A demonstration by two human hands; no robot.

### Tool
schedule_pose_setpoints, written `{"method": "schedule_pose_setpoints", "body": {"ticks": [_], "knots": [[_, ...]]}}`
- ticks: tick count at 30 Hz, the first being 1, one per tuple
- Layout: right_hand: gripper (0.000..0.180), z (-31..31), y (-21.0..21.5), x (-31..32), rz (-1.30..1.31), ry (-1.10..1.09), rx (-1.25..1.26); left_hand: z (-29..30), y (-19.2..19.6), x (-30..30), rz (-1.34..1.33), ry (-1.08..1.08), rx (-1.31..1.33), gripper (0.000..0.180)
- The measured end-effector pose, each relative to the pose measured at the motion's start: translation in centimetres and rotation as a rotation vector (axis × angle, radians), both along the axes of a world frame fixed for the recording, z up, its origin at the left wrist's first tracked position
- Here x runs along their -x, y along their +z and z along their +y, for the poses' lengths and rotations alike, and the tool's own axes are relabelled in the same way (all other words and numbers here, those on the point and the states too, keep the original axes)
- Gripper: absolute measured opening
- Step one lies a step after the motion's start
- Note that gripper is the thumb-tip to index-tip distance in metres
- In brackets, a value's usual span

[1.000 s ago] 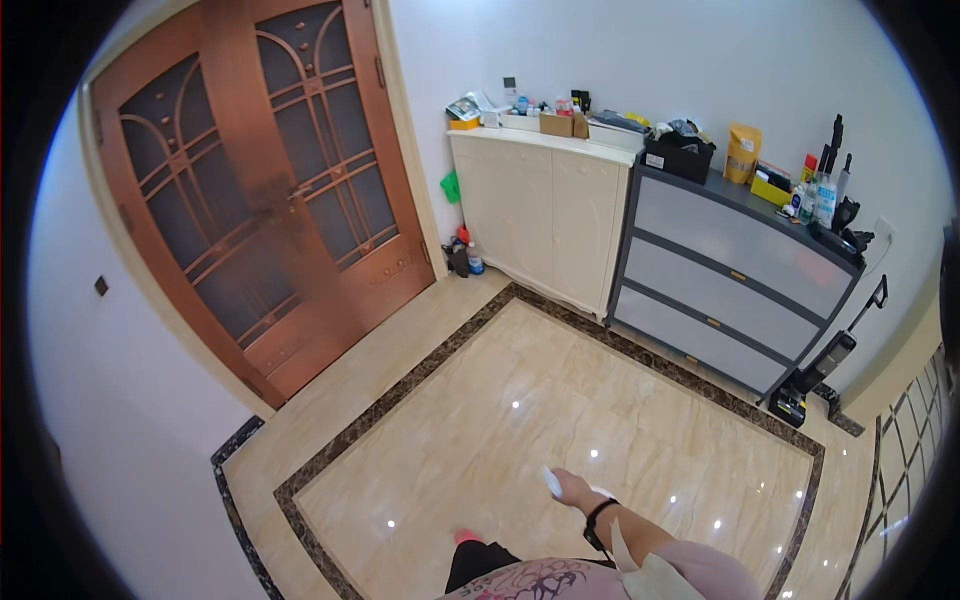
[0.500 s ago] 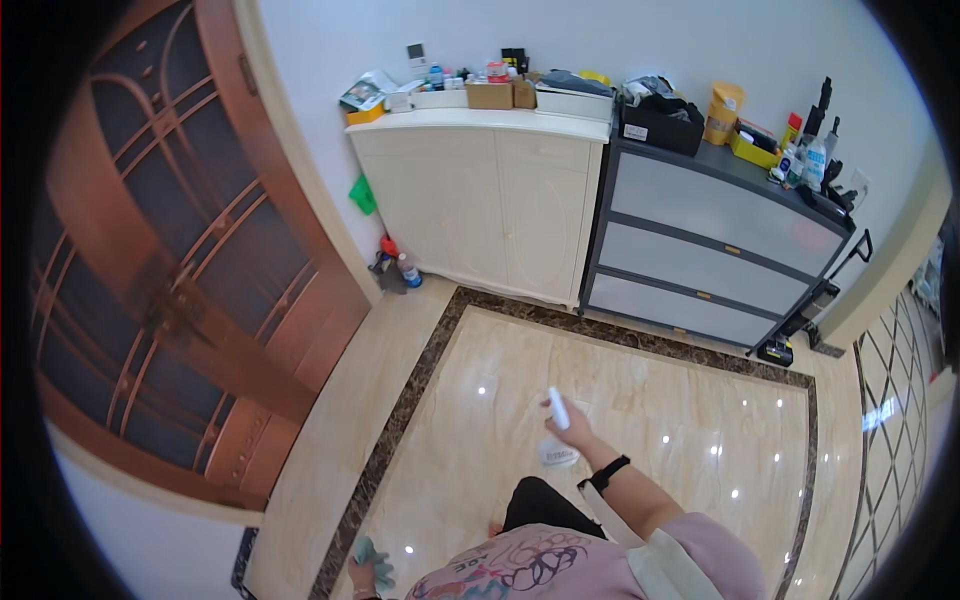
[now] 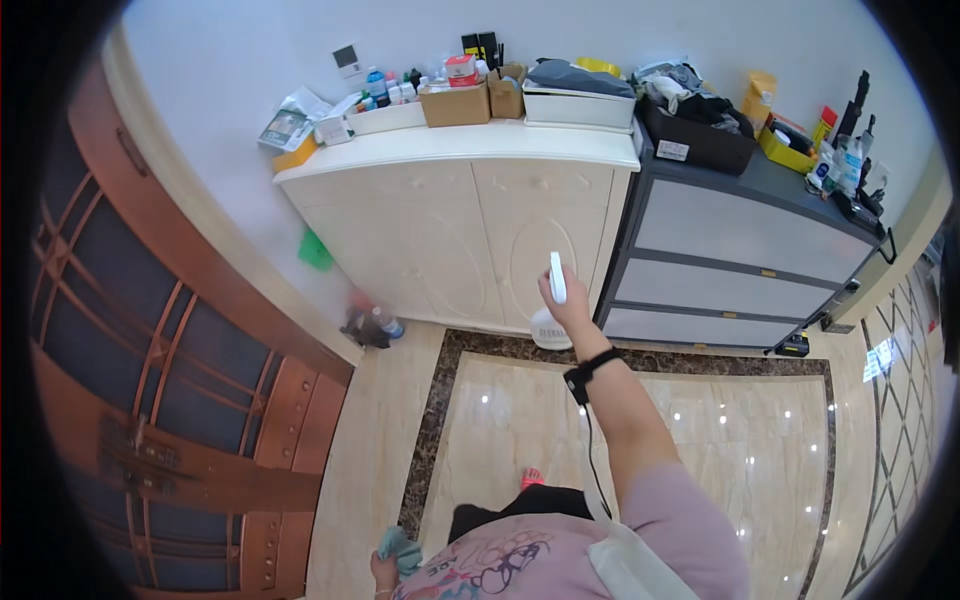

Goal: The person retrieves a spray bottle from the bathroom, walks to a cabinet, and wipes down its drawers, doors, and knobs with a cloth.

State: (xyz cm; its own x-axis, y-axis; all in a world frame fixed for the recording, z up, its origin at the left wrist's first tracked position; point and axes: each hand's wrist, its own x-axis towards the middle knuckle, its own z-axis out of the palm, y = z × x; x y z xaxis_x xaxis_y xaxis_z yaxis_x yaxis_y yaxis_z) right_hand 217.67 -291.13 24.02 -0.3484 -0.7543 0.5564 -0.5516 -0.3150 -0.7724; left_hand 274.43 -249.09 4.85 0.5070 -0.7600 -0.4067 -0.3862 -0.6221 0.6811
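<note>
Out in front of me, my right hand is closed round the neck of a white spray bottle, its white nozzle head pointing away from me. The bottle is held upright before the right door of a cream cabinet; whether it touches the door I cannot tell. Low at my left side, my left hand grips a crumpled grey-green cloth. A black strap with a small device and cable circles my right wrist.
On the cabinet top sit cardboard boxes, bottles and a white box with folded cloth. To the right stands a grey drawer unit bearing a black box of clothes. A wooden door is at left; bottles stand on the floor by the cabinet.
I have come closer to the cabinet. My right arm has reached forward with the spray bottle, from over the floor to in front of the cabinet door. The cloth stays in my left hand.
</note>
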Motion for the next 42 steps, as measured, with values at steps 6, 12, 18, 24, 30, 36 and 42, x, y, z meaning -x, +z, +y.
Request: {"method": "schedule_pose_setpoints", "body": {"ticks": [6,12,18,24,30,36,42], "knots": [[0.017,-15.4,-0.6,1.8,-0.049,-0.115,0.004,-9.7,0.8,-2.0,-0.049,0.117,-0.234,0.032],[0.018,-22.5,-2.6,1.9,-0.091,-0.160,-0.086,-22.9,1.1,-4.8,-0.082,0.004,-0.307,0.028],[0.018,-24.4,-5.2,3.3,-0.215,-0.212,-0.075,-38.6,3.0,-10.0,-0.210,-0.363,-0.123,0.025],[0.018,-21.3,-5.1,3.5,-0.405,-0.244,-0.057,-54.9,10.7,-1.3,0.294,-0.319,0.065,0.024],[0.018,-16.4,-8.7,6.5,-0.553,-0.323,-0.132,-57.3,4.7,-1.1,0.190,-0.532,0.069,0.021],[0.015,-11.2,-13.1,5.2,-0.071,-0.232,-0.448,-50.7,2.9,-1.2,-0.184,-0.679,-0.163,0.025],[0.023,-8.8,-17.0,1.3,0.017,0.005,-0.662,-43.1,3.7,-4.0,-0.212,-0.522,-0.223,0.026]]}}
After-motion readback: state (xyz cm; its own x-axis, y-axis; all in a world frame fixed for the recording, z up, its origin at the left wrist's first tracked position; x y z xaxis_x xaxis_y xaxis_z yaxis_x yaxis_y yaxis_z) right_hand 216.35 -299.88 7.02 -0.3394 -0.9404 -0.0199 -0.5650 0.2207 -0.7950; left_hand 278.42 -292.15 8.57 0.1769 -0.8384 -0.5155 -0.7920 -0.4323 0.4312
